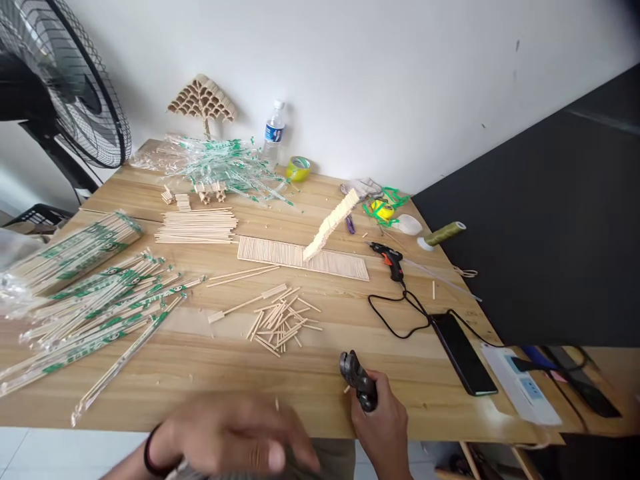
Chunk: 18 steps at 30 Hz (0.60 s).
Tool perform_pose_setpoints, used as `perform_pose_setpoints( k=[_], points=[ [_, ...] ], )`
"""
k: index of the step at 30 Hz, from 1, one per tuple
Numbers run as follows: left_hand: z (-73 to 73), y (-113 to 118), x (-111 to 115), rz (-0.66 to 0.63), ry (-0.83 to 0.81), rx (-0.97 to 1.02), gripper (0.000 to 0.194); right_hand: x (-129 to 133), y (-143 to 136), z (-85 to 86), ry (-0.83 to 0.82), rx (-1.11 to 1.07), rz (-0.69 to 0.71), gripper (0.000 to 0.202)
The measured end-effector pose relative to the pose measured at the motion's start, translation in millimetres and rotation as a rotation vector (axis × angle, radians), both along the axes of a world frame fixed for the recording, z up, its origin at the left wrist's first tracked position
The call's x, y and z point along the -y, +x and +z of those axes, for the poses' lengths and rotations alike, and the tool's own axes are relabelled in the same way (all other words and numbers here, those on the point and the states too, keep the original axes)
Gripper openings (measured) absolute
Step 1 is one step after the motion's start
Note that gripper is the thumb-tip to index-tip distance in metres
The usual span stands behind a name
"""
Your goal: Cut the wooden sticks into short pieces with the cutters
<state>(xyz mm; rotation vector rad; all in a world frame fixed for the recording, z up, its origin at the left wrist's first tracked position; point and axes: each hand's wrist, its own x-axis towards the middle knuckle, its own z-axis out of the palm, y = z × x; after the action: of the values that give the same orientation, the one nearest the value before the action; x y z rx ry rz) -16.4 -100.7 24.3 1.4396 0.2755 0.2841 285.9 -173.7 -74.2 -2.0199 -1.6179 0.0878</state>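
Note:
At the front edge of the wooden table, my right hand [383, 417] is closed around a dark metal cutting tool [357, 380], its head pointing up and left. A short stick end shows beside the tool. My left hand [240, 430] is blurred, held over the table edge with its fingers spread. A small light speck hangs above it. Beyond the hands lies a loose pile of short cut sticks [283, 320]. Behind it is a long flat panel of sticks [280, 253], on which a narrow strip of glued sticks [330, 225] stands tilted.
Wrapped chopsticks [100, 293] cover the left side, near bare sticks [197, 225]. A glue gun [390, 260] with its cable and a phone [463, 353] lie right. Behind are plastic wrappers [220, 163], a bottle [273, 133] and yellow tape [298, 169]. A fan [65, 80] stands far left.

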Motion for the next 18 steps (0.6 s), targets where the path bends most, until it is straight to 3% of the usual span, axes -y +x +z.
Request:
perform_pose_setpoints(
  k=[2, 4, 6, 9, 11, 14, 18],
  points=[
    [4.1, -12, -31, 0.378, 0.257, -0.18, 0.041, 1, -4, 3.5, -0.011, -0.041, -0.031, 0.012],
    [-12.0, -15, -58, 0.691, 0.549, -0.39, 0.027, 1, -9, 8.6, -0.015, -0.071, -0.022, 0.012],
    [-35.9, -14, -79, 0.858, 0.774, -0.602, 0.018, 0, -11, 14.0, -0.012, -0.107, 0.003, 0.011],
    [-61.1, -11, -97, 0.826, 0.901, -0.796, 0.009, -6, -8, 20.7, -0.009, -0.196, 0.044, 0.014],
    [-65.6, -8, -101, 0.806, 0.916, -0.818, 0.004, -13, -5, 24.5, -0.006, -0.263, 0.071, 0.02],
    [-59.6, -4, -98, 0.813, 0.925, -0.82, 0.011, -29, -6, 30.2, 0.046, -0.382, 0.139, 0.022],
    [-39.1, 5, -84, 0.841, 0.876, -0.689, 0.012, -57, -19, 40.4, 0.103, -0.686, 0.209, 0.025]
  ],
)
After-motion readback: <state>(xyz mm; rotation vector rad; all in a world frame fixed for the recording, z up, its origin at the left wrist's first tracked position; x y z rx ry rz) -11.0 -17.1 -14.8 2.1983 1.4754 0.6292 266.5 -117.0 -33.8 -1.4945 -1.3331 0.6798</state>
